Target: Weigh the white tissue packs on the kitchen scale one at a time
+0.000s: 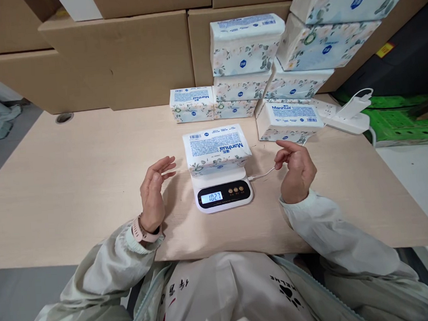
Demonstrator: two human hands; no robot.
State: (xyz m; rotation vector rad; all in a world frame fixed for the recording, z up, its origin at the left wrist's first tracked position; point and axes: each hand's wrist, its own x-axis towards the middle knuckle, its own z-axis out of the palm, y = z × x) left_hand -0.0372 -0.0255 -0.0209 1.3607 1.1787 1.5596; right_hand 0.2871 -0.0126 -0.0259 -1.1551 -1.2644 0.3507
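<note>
A pack of tissues (216,145) with blue "Manhua" print rests on a white digital scale (222,179), whose lit display reads 1027. To the left of the pack hovers my left hand (153,191), fingers apart and holding nothing; a pink watch strap is on that wrist. On the other side, my right hand (297,169) is raised off the pack, its fingers partly spread with nothing in them. A thin white cable (262,175) runs from the scale's right side toward the right hand, passing behind its fingers.
More tissue packs (248,45) are stacked at the back right, one pack (288,118) standing nearest the right hand. A white power strip (350,121) lies beside them. Cardboard boxes (137,58) line the table's back edge. The tabletop has a round cable hole (64,118).
</note>
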